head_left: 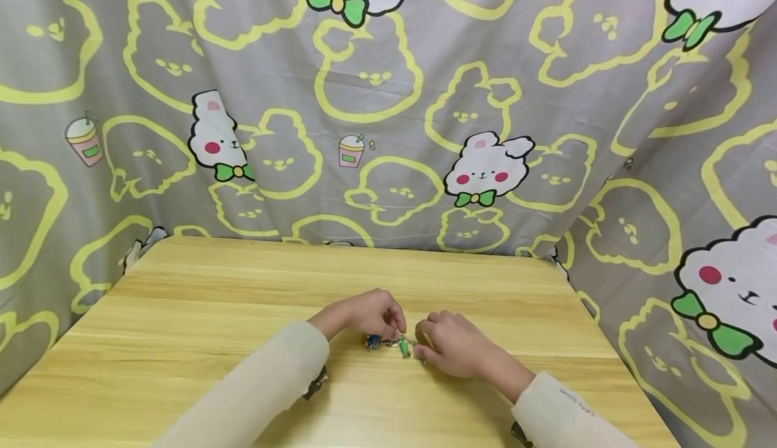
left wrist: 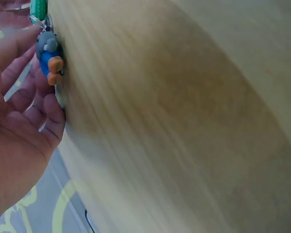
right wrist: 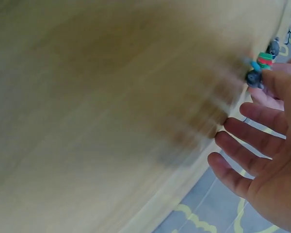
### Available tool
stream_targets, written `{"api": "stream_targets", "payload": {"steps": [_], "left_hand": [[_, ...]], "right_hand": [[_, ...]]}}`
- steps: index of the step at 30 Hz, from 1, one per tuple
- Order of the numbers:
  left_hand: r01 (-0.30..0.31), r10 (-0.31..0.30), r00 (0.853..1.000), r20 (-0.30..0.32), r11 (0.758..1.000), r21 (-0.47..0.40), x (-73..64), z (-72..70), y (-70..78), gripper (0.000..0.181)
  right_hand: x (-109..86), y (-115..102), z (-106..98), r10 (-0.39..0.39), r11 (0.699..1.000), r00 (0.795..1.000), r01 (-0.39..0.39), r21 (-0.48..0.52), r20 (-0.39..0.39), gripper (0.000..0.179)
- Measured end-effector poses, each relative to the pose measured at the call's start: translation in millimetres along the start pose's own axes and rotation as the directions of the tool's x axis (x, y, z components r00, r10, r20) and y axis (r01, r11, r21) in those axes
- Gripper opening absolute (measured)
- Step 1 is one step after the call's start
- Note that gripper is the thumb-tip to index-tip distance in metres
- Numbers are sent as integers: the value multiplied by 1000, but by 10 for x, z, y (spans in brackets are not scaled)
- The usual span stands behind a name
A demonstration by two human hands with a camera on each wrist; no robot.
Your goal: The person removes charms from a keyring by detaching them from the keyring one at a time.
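Note:
Several small charms on metal rings and chain lie between the two hands on the wooden table. My left hand pinches the metal links of this keychain, beside a green charm. In the left wrist view, a grey and blue figurine charm with orange feet hangs by that hand's fingers. My right hand holds its end of the keychain at a dark round charm between thumb and forefinger; its other fingers are spread. Next to that lies a green and red charm, with a grey figurine beyond it.
The wooden table runs back to a grey curtain printed with yellow outlines and white rabbit faces. The curtain also hangs along both sides. Dark straps show at both cream sleeves.

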State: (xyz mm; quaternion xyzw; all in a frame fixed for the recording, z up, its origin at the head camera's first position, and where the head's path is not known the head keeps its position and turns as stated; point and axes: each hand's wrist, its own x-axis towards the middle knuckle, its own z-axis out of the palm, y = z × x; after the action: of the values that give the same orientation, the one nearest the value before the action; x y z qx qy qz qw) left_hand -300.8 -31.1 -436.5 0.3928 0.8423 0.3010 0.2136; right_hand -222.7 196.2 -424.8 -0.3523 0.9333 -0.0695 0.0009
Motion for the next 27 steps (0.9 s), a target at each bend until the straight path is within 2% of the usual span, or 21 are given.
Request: {"api": "stream_targets", "payload": {"steps": [5,13,19,23,27], "left_hand": [[-2,3,1000,18,1000,-26,-13,-1,0,10],[3,-3,998,64,1000,-10,-41,-9,19,14],[-1,1,998,68,1000,-2,-71,-58,35,13],[-18,20,998,57,999,-36,-92,-104,42,12],[-36,38,998,43,998,-50,-105,-132,36,12]], "right_hand": [[10,-8,9,-4,1000,1000,4,-24,-11,22],[25,-11,0,-4,999,1000,4,-47,-3,28],[45,-18,-2,5,999,1000,-6,-44,-17,30],[78,-19,20,0,1000,998,2,31,-55,33],[128,-13,61,4,975,997,12,224,-71,31]]}}
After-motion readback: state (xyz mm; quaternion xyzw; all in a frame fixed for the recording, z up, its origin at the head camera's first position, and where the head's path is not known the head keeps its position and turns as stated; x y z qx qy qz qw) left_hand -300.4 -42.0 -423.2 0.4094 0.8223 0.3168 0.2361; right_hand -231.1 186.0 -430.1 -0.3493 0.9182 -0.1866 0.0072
